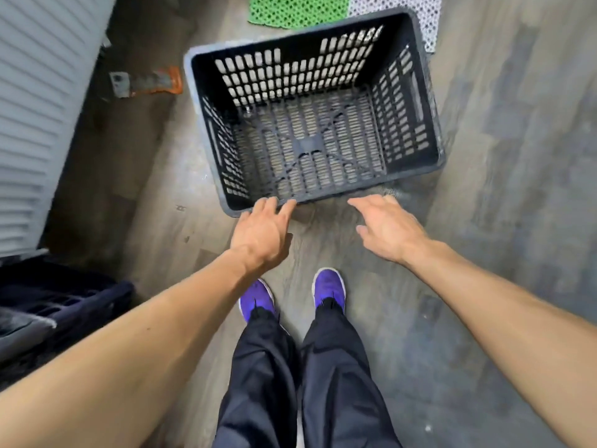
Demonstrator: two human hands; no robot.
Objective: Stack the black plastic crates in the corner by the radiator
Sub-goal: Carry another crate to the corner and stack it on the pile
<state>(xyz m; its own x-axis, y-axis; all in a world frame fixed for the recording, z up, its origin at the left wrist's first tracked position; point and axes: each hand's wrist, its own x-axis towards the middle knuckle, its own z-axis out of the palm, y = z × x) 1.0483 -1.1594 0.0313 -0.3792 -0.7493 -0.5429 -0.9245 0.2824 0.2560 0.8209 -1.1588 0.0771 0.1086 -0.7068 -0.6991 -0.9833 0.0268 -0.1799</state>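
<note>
An empty black slotted plastic crate (310,124) stands upright on the grey floor in front of my feet. My left hand (263,231) is open, its fingertips touching the crate's near rim at the left corner. My right hand (386,229) is open too, hovering just short of the near rim on the right, apart from it. A white ribbed radiator (35,108) runs along the left edge. Below it, at the lower left, lies another dark crate (61,302), partly cut off and blurred.
An orange-handled scraper (145,84) lies on the floor between the radiator and the crate. A green mat (297,9) and a white perforated mat (423,14) lie beyond the crate. My purple shoes (328,286) stand right behind it.
</note>
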